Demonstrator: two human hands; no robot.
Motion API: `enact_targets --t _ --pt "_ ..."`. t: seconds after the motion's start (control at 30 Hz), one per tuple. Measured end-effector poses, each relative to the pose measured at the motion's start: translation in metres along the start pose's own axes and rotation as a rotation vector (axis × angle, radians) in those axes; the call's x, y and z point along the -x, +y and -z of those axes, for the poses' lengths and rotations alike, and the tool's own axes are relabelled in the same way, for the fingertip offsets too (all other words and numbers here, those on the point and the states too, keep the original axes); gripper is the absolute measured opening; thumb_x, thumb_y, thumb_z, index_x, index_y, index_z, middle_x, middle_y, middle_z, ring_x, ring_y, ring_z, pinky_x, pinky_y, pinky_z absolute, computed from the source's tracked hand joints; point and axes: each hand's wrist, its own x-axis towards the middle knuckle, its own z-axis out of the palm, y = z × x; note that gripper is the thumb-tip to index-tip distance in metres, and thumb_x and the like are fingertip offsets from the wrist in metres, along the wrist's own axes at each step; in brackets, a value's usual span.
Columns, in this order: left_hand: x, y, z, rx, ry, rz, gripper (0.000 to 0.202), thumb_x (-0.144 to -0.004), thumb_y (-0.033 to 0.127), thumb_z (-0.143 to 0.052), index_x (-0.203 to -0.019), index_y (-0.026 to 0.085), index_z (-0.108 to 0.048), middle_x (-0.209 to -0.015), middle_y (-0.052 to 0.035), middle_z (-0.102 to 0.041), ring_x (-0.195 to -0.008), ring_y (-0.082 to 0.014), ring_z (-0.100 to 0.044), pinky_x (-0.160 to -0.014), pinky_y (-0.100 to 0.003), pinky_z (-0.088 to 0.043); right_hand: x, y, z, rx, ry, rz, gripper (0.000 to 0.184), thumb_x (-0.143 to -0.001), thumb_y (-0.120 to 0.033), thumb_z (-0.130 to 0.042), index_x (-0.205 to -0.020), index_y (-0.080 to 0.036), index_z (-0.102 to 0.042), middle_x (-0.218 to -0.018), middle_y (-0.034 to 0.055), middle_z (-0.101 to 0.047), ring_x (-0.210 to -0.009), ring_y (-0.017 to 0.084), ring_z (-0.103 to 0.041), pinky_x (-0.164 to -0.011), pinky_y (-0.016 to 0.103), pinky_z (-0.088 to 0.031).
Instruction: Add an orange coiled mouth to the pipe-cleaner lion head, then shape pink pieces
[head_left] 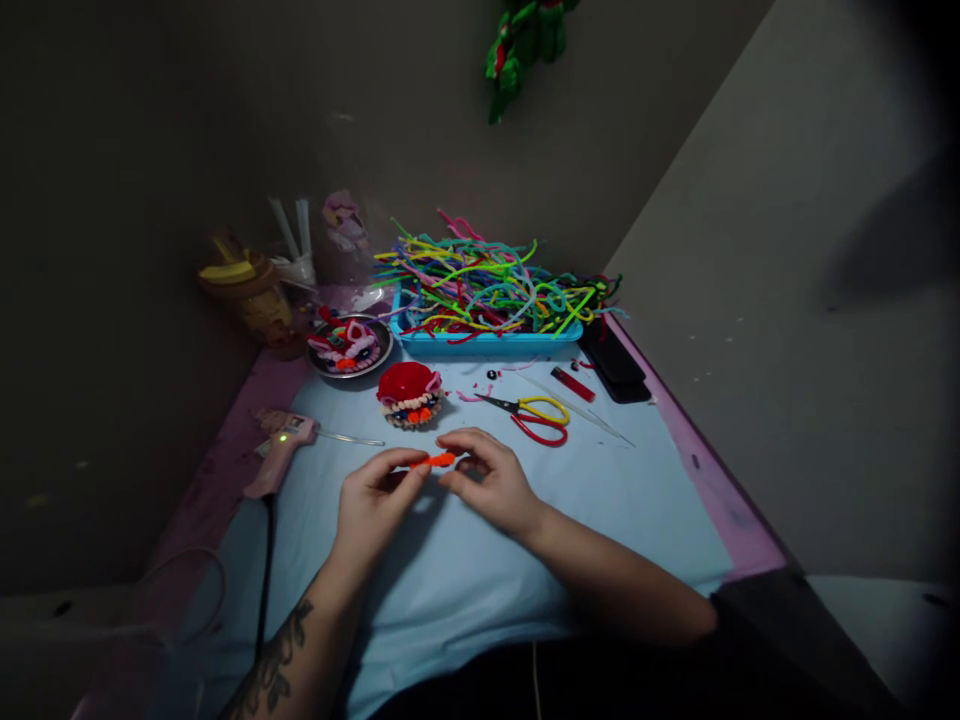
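Both hands meet over the light blue table cover [600, 500], pinching a short orange pipe cleaner piece [435, 461] between them. My left hand [373, 505] grips its left end with thumb and fingers closed. My right hand [487, 478] holds the right end, fingers curled over it. Just beyond the hands sits a small round craft figure with a red fuzzy top [409, 393]. Red and yellow scissors [536, 416] lie to the right of it.
A pink glue gun [277, 450] with a green light lies at the left, its cord trailing toward me. A blue tray [487, 343] heaped with coloured pipe cleaners stands at the back. A metal dish [351, 350], a yellow jar [251, 295], a red lighter [572, 384] and a black phone [615, 365] are nearby.
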Motion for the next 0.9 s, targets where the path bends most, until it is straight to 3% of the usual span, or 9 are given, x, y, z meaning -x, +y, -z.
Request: enact_targets --t 0.07,0.2,0.3,0.5,0.77,0.9 --pt "0.0001 -0.0010 0.0008 -0.016 0.024 -0.021 0.017 -0.074 0.033 -0.073 -0.083 0.019 -0.076 -0.084 -0.0068 -0.077 -0.074 -0.0201 -0.072 -0.068 -0.030 -0.059 0.0004 0.0030 -0.0005 -0.041 -0.004 -0.069 0.031 -0.077 -0.027 -0.072 -0.108 -0.022 -0.068 -0.104 0.0070 -0.069 -0.087 0.016 -0.068 -0.062 0.022 -0.054" --pt "0.0005 -0.0036 0.0020 -0.037 0.007 -0.013 0.024 -0.073 0.037 -0.075 -0.089 0.019 -0.076 -0.091 -0.0094 -0.077 -0.074 -0.0217 -0.073 -0.068 -0.032 -0.060 -0.0008 0.0065 -0.0007 -0.016 0.027 -0.135 0.012 -0.081 -0.029 -0.069 -0.088 -0.019 -0.071 -0.084 0.0047 -0.072 -0.075 0.015 -0.066 -0.065 0.025 -0.053" --pt "0.0006 -0.0048 0.0025 -0.034 -0.013 0.001 0.030 -0.073 0.038 -0.075 -0.094 0.018 -0.075 -0.096 -0.0105 -0.077 -0.072 -0.0215 -0.073 -0.066 -0.031 -0.060 -0.0018 0.0056 0.0002 0.010 0.050 -0.139 0.008 -0.081 -0.026 -0.068 -0.085 -0.019 -0.071 -0.081 0.0042 -0.072 -0.073 0.015 -0.065 -0.066 0.026 -0.052" --pt "0.0001 -0.0029 0.0017 -0.116 0.000 -0.067 0.014 -0.075 0.032 -0.071 -0.076 0.019 -0.075 -0.071 -0.0030 -0.075 -0.061 -0.0157 -0.067 -0.058 -0.024 -0.054 -0.0024 0.0013 0.0023 0.057 0.038 -0.073 0.006 -0.082 -0.025 -0.068 -0.080 -0.019 -0.070 -0.077 0.0021 -0.070 -0.071 0.014 -0.063 -0.063 0.024 -0.048" --pt "-0.0020 -0.0031 0.0017 -0.023 -0.008 -0.035 0.010 -0.072 0.029 -0.072 -0.076 0.019 -0.074 -0.074 -0.0037 -0.074 -0.063 -0.0162 -0.068 -0.058 -0.024 -0.055 -0.0028 0.0049 0.0015 0.073 0.002 -0.065 0.006 -0.082 -0.025 -0.068 -0.085 -0.021 -0.070 -0.081 0.0024 -0.071 -0.074 0.015 -0.065 -0.063 0.025 -0.049" --pt "-0.0024 -0.0018 0.0008 0.017 -0.024 -0.020 0.010 -0.071 0.028 -0.074 -0.076 0.020 -0.074 -0.077 -0.0050 -0.073 -0.070 -0.0185 -0.068 -0.063 -0.026 -0.055 -0.0020 0.0064 0.0006 0.153 -0.058 -0.039 0.010 -0.084 -0.025 -0.065 -0.091 -0.022 -0.072 -0.087 0.0033 -0.074 -0.078 0.016 -0.067 -0.071 0.027 -0.051"
